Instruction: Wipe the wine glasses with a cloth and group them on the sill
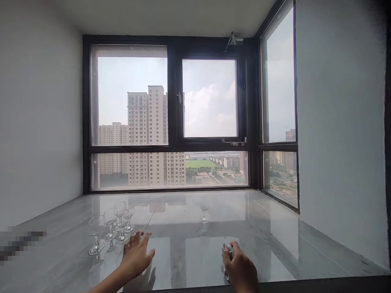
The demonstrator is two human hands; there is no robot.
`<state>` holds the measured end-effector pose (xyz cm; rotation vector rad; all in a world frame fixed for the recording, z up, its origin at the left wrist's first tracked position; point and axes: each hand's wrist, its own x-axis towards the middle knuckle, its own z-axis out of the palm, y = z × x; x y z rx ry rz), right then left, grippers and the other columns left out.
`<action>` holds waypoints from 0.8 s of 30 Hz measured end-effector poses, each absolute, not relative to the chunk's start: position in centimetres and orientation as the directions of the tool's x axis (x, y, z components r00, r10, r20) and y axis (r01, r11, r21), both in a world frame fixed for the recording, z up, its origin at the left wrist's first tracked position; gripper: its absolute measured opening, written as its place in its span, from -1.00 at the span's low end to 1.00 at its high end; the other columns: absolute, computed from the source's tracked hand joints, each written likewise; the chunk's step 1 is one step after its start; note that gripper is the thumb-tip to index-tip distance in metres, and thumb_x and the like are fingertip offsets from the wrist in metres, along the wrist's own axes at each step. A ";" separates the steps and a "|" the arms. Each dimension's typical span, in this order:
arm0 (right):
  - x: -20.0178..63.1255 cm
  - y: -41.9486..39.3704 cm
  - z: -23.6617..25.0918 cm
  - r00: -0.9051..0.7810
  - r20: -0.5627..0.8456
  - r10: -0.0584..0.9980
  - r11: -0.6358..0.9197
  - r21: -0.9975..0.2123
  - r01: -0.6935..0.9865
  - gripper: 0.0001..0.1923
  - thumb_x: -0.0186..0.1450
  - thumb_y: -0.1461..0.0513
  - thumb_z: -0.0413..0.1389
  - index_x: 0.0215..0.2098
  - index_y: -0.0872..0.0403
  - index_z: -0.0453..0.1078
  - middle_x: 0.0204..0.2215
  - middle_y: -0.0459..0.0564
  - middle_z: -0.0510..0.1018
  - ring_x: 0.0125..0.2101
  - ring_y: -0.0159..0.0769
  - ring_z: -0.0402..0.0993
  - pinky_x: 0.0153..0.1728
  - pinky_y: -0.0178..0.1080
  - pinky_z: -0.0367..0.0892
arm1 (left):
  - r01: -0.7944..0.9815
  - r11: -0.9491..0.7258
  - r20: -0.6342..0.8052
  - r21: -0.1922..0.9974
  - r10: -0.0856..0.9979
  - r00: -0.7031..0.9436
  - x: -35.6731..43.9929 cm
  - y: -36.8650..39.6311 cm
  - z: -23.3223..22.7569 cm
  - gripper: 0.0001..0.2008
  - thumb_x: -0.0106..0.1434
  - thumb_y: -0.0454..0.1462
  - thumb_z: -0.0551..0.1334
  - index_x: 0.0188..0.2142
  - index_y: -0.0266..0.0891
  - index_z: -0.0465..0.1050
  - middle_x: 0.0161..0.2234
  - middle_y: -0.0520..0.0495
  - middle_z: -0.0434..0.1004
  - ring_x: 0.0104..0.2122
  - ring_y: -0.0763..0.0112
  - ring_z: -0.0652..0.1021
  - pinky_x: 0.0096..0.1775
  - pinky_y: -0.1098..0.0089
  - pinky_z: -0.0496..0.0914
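Note:
My left hand [136,255] hovers over or rests on the shiny marble sill [180,264], its fingers stretched out and holding nothing. Just beyond its fingertips stands a cluster of several small clear stemmed glasses, the nearest being a stemmed glass [96,247] at the left front. Crumpled in my right hand [242,266] is a grey-white cloth [226,250], gripped low against the sill; part of it is hidden by my fingers. One more stemmed glass [204,219] stands upright by itself farther back, between my two hands.
A dark-framed window [171,148] closes off the back of the sill and turns the corner at right. Pale walls [39,114] flank both sides. At the far left a dark blurred object [21,245] lies by the edge. The sill's front edge [305,280] runs along the bottom.

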<state>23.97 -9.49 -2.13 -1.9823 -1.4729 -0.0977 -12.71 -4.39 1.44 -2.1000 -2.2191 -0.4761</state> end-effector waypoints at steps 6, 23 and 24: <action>23.9 -9.8 -1.7 0.369 0.403 0.838 -0.152 -0.477 0.866 -0.69 0.38 0.07 -0.18 -0.18 -0.01 0.34 -0.30 0.01 0.60 -0.33 -0.22 0.52 -0.42 -0.29 0.18 | 0.890 -0.397 0.274 0.224 0.902 0.333 0.2 -2.8 6.6 -0.35 0.09 -0.13 0.18 0.20 -0.19 0.22 0.11 -0.24 0.28 0.09 0.09 0.31 0.08 0.22 0.23; 23.9 -9.4 -2.6 0.392 0.499 0.773 -0.140 -0.469 0.872 -0.73 0.38 0.10 -0.15 -0.23 -0.02 0.35 -0.40 -0.03 0.58 -0.36 -0.20 0.53 -0.42 -0.29 0.17 | 0.811 -0.259 0.267 0.525 0.955 0.132 13.2 10.3 9.0 -0.26 0.18 -0.09 0.21 0.27 -0.23 -0.04 0.08 -0.28 0.39 0.01 0.19 0.45 -0.10 0.35 0.31; 23.8 -9.5 -2.5 0.389 0.502 0.772 -0.139 -0.464 0.875 -0.72 0.38 0.09 -0.16 -0.23 -0.02 0.35 -0.40 -0.03 0.58 -0.36 -0.20 0.53 -0.41 -0.28 0.17 | 0.800 -0.276 0.271 0.533 0.951 0.148 13.0 10.6 8.8 -0.27 0.19 -0.09 0.22 0.26 -0.24 -0.02 0.03 -0.26 0.43 -0.01 0.21 0.47 -0.11 0.36 0.31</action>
